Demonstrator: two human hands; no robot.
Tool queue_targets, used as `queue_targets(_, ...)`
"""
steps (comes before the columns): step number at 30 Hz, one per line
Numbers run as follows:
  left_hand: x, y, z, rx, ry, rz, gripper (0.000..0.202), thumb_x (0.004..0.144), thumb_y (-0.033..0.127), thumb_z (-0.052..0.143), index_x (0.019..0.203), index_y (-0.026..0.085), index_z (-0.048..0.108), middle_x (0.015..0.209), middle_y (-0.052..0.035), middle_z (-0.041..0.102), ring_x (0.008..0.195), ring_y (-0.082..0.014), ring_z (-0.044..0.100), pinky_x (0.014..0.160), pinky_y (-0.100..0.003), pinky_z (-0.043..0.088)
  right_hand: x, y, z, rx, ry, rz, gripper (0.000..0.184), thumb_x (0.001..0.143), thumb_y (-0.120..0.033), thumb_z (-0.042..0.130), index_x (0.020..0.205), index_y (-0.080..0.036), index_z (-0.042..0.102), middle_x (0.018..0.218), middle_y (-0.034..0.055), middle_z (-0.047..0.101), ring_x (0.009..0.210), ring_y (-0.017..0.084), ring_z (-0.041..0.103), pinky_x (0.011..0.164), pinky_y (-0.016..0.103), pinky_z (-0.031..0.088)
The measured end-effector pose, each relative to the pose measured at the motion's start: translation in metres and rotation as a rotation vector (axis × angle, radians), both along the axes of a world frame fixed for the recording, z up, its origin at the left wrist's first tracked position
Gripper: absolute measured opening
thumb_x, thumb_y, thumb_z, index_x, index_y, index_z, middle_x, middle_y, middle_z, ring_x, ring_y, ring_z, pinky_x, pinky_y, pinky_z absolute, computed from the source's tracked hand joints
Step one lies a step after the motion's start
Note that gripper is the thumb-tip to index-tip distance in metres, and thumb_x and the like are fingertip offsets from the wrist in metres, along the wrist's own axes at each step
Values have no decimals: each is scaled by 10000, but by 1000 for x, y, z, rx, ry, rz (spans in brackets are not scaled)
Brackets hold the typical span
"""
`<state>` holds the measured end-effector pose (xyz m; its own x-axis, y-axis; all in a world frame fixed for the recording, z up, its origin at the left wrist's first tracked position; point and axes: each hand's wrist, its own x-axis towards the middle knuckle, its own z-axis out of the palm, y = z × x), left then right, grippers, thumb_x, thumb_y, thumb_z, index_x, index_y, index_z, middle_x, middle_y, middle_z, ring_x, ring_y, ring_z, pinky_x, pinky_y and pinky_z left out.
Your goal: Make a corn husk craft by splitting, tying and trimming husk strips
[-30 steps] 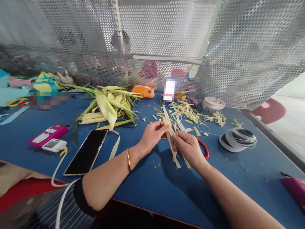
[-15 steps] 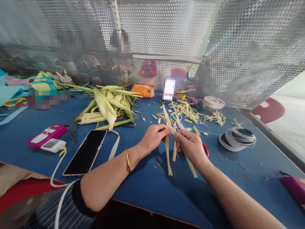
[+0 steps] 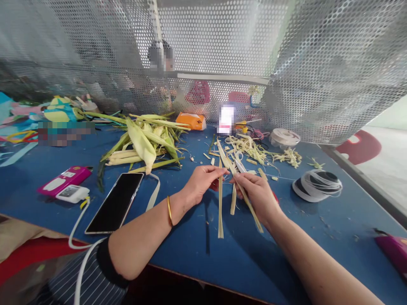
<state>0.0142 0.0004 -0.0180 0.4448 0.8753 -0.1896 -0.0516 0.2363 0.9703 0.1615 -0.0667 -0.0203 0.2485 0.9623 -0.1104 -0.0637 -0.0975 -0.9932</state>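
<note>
My left hand [image 3: 203, 181] pinches narrow pale corn husk strips between thumb and fingertips. One strip [image 3: 220, 214] hangs straight down below it. My right hand [image 3: 257, 192], close beside it, has its fingers closed around another husk strip [image 3: 255, 218] that slants down to the right. The strips' upper ends [image 3: 221, 153] meet and point away from me, above the gap between the hands. A shorter husk piece [image 3: 233, 203] lies between the hands on the blue table [image 3: 187, 245]. A red object [image 3: 276, 197] is mostly hidden behind my right hand.
A heap of green corn husks [image 3: 140, 140] lies left of centre. Husk scraps [image 3: 254, 148] are scattered behind the hands. A dark phone [image 3: 116, 203], a magenta pack [image 3: 65, 180], a spool of white cord [image 3: 316, 186], a tape roll [image 3: 284, 137] and an orange tissue pack [image 3: 190, 121] lie around.
My hands have drawn slightly apart. The strip at my left hand has shifted left and hangs straighter; the one at my right hand now lies across the fingers.
</note>
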Motion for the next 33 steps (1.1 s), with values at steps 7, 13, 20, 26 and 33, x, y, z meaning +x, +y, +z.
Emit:
queue_targets(7, 6, -8, -1, -54, -61, -25, 234, 692, 365, 745, 769, 144, 738, 673, -36, 664, 582, -130, 568, 572, -267, 454, -15, -3, -8, -20, -14, 96, 422, 726, -597, 693, 647, -190, 613, 607, -5, 584, 552, 121, 518, 522, 246, 412)
queue_targets(13, 2, 0, -1, 23, -88, 215, 240, 698, 382, 744, 778, 156, 751, 666, -7, 626, 574, -89, 493, 527, -219, 370, -25, -12, -2, -244, 218, 359, 423, 647, -546, 777, 797, -174, 643, 636, 9, 651, 571, 154, 643, 570, 267, 496)
queue_targets(20, -1, 5, -1, 42, -172, 197, 383, 750, 516, 692, 862, 152, 730, 811, -51, 670, 719, -127, 563, 630, -223, 429, -23, -12, 1, -203, 300, 318, 403, 668, -527, 755, 730, -158, 606, 503, -85, 432, 358, 34, 359, 381, 193, 274)
queue_targets(26, 7, -11, 0, -132, -197, -51, 265, 879, 355, 588, 753, 124, 627, 675, -45, 650, 510, -91, 529, 508, -211, 412, -19, -8, 0, -165, 14, 364, 364, 806, -530, 598, 719, -180, 553, 526, -70, 425, 381, 59, 370, 414, 221, 268)
queue_targets(33, -10, 21, 13, -351, -332, 492, 243, 938, 126, 415, 715, 151, 510, 507, 58, 451, 390, -58, 434, 474, -199, 440, 9, -12, 14, -53, -1315, 518, 185, 789, -185, 579, 968, -207, 622, 784, 35, 674, 688, 179, 607, 557, 263, 293)
